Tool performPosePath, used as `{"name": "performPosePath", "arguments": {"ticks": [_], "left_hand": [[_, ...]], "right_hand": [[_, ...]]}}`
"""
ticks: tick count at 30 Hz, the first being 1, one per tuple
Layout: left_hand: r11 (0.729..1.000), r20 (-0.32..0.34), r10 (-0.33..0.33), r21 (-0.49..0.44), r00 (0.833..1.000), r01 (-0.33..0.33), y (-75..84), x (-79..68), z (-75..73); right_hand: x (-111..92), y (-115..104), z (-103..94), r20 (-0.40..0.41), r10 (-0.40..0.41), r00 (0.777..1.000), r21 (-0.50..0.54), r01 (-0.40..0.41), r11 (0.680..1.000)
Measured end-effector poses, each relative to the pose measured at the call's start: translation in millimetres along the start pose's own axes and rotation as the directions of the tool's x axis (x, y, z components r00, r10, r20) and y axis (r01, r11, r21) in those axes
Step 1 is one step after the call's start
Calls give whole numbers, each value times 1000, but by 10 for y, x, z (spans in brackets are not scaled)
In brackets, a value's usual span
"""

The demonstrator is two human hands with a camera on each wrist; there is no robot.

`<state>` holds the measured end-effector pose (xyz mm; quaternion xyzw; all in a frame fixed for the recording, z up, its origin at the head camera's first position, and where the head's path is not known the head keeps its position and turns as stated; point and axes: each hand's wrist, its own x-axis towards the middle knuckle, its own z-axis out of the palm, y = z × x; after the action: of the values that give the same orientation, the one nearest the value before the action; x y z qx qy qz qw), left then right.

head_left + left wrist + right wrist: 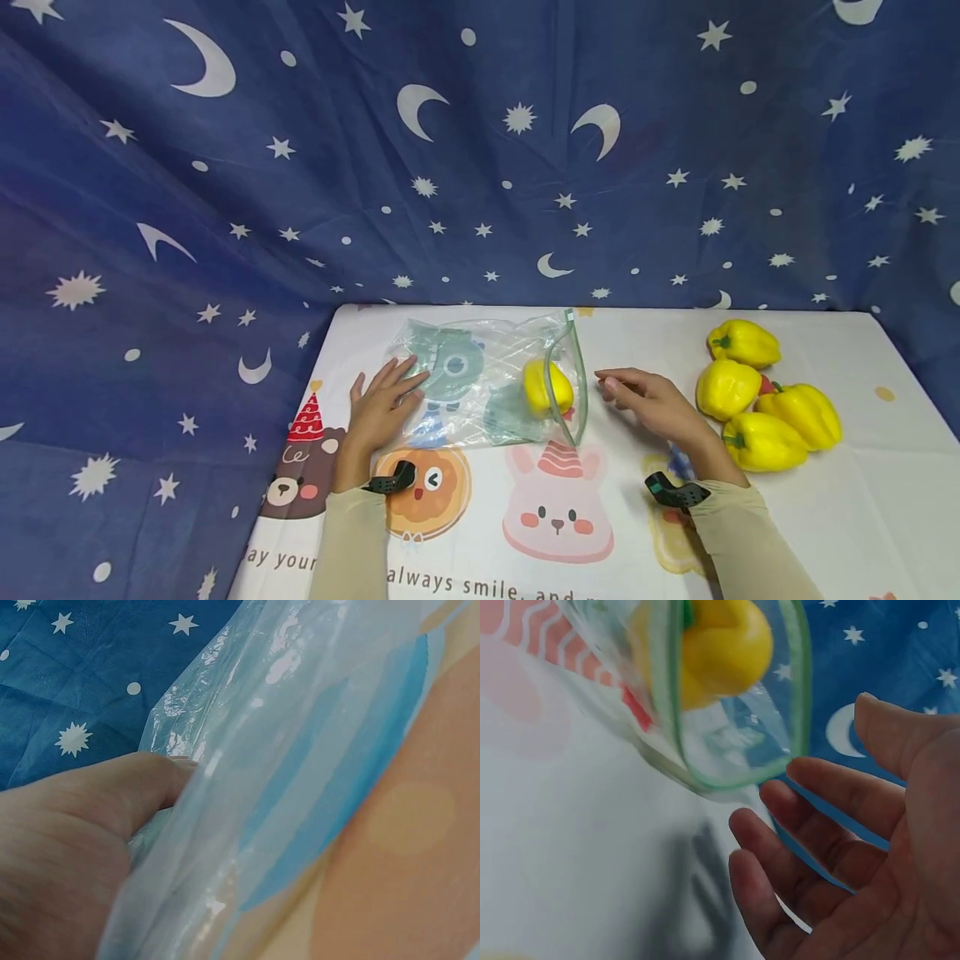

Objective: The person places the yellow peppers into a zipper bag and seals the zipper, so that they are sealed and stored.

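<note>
A clear zip bag (pixel 480 408) lies flat on the table, its green-edged mouth facing right and standing partly open. Just inside that mouth sits a yellow bell pepper (pixel 542 387), also seen through the plastic in the right wrist view (pixel 727 649). My left hand (pixel 384 408) rests with spread fingers on the bag's closed left end; in the left wrist view the plastic hides its fingertips. Beside the mouth, my right hand (pixel 651 402) holds nothing, its fingers loosely bent and the thumb apart from them.
Several more yellow bell peppers (pixel 763 427) sit in a cluster to the right of my right hand. A white tablecloth (pixel 885 517) with cartoon animals covers the table. Behind and at the left hangs a dark blue curtain (pixel 480 183) with moons and stars.
</note>
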<state>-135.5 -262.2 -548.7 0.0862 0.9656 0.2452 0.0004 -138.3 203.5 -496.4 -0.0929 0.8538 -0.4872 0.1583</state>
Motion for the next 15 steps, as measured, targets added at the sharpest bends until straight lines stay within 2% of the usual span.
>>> {"name": "performPosePath", "arguments": {"ticks": [5, 7, 15], "left_hand": [[1000, 0, -1, 1, 1000, 1, -10, -6, -2], [1000, 0, 1, -1, 1000, -1, -10, -3, 1], [1000, 1, 2, -7, 1000, -2, -12, 4, 12]], "right_hand": [[-103, -19, -165, -85, -93, 992, -102, 85, 991], [-150, -40, -240, -114, -114, 987, -159, 95, 983], [-354, -136, -562, -237, -127, 963, -365, 33, 930]]}}
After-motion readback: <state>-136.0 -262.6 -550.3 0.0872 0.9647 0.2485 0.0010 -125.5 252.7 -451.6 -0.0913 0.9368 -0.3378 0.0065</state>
